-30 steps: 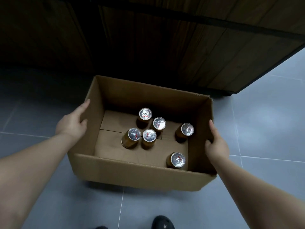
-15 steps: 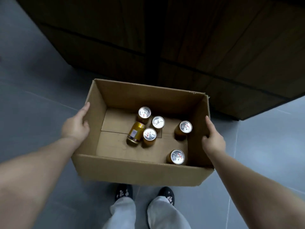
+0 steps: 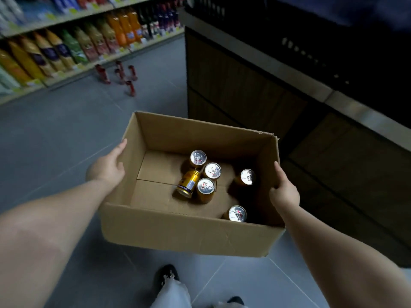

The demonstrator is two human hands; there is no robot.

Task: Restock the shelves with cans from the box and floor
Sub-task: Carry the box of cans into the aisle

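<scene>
An open cardboard box (image 3: 189, 232) is held off the grey floor between my hands. My left hand (image 3: 106, 167) grips its left wall, thumb up along the edge. My right hand (image 3: 283, 192) grips the right wall at the rim. Inside stand several gold cans with silver tops, among them one (image 3: 198, 157) at the back and one (image 3: 237, 213) at the front right. One gold can (image 3: 188, 183) lies tipped against its neighbours. Several red cans (image 3: 120, 74) stand on the floor by the shelves (image 3: 66, 70), far left.
The shelves hold rows of coloured drink bottles (image 3: 55, 50), blurred. A dark wooden counter (image 3: 255, 92) rises right behind the box. Open grey tile floor (image 3: 66, 134) lies between me and the shelves. My shoes (image 3: 166, 274) show below the box.
The view has swung left and the box has come up with my hands. The shelves and red floor cans have come into sight. One gold can tipped over early on.
</scene>
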